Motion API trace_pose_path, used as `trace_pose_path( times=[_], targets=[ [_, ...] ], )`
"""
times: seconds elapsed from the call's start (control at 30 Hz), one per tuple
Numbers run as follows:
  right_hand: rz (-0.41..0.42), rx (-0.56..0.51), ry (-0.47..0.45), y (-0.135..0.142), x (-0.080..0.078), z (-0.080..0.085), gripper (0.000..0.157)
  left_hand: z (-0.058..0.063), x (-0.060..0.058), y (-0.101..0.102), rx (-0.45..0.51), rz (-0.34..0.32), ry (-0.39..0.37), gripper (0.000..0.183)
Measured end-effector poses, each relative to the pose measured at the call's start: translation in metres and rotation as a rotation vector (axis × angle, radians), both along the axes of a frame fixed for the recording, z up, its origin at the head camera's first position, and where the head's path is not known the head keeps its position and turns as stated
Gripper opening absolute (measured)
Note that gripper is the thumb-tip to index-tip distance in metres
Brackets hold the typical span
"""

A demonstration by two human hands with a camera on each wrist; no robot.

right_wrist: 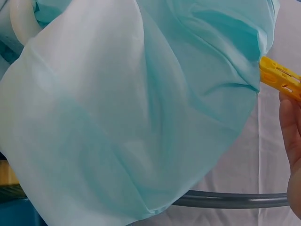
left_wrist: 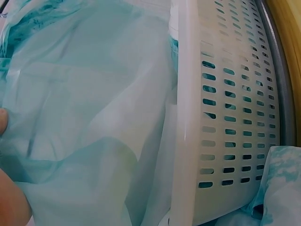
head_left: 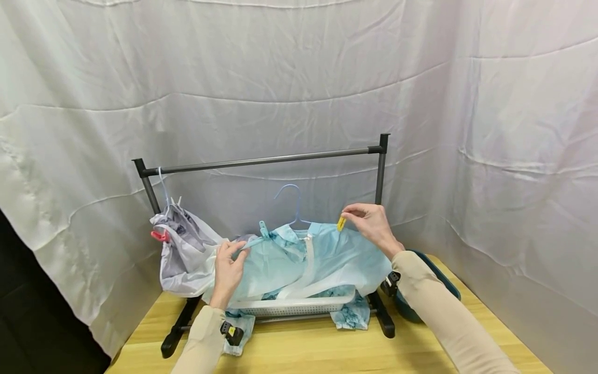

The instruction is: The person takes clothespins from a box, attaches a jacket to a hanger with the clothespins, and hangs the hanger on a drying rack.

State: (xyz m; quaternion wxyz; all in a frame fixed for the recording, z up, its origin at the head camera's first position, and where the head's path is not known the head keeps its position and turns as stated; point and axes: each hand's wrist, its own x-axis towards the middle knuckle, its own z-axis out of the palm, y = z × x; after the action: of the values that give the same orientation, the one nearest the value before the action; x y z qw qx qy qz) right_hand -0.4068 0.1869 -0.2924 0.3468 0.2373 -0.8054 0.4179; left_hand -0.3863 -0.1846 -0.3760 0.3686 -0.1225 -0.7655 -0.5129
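A pale turquoise jacket (head_left: 271, 267) with a white zipper strip hangs on a light blue hanger (head_left: 298, 205), spread over a white basket (head_left: 299, 306). My left hand (head_left: 229, 270) pinches the jacket's cloth at its left shoulder, beside a teal clothespin (head_left: 263, 229) clipped there. Between the thumb and fingers of my right hand (head_left: 372, 224) is a yellow clothespin (head_left: 341, 223). In the right wrist view that yellow clothespin (right_wrist: 281, 79) has its tip at the jacket's shoulder edge. The left wrist view shows the jacket (left_wrist: 89, 108) draped against the basket's rim (left_wrist: 186, 117).
Behind the jacket stands a rack with a grey metal bar (head_left: 261, 161). A pale lilac garment (head_left: 187, 259) hangs at its left end, with a red clothespin (head_left: 160, 236) on it. At the right is a dark green tub (head_left: 439, 275). Tie-dyed cloth (head_left: 352, 313) spills below the basket.
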Motion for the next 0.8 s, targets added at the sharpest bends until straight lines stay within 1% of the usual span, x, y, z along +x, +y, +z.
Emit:
trace_pose_path(
  times=[0.13, 0.27, 0.33, 0.5, 0.63, 0.8],
  targets=[
    [0.014, 0.034, 0.018, 0.0, -0.002, 0.0, 0.012, 0.001, -0.001, 0.001, 0.011, 0.0, 0.027, 0.018],
    [0.045, 0.048, 0.001, 0.001, -0.001, -0.001, 0.01, 0.002, -0.002, 0.001, 0.021, -0.011, 0.039, 0.015],
    [0.033, 0.018, -0.007, 0.001, -0.001, -0.002, 0.01, 0.003, -0.002, 0.0, 0.022, -0.018, 0.037, 0.013],
    [-0.021, -0.065, 0.013, 0.001, 0.001, 0.0, 0.013, 0.004, 0.0, 0.0, 0.032, -0.016, 0.034, 0.014],
    [-0.029, -0.116, 0.043, 0.001, 0.003, 0.004, 0.016, 0.003, 0.001, -0.001, 0.024, -0.005, 0.04, 0.015],
    [-0.035, -0.176, 0.099, 0.001, 0.004, 0.01, 0.015, 0.003, 0.002, 0.0, 0.026, -0.005, 0.037, 0.015]
  ],
)
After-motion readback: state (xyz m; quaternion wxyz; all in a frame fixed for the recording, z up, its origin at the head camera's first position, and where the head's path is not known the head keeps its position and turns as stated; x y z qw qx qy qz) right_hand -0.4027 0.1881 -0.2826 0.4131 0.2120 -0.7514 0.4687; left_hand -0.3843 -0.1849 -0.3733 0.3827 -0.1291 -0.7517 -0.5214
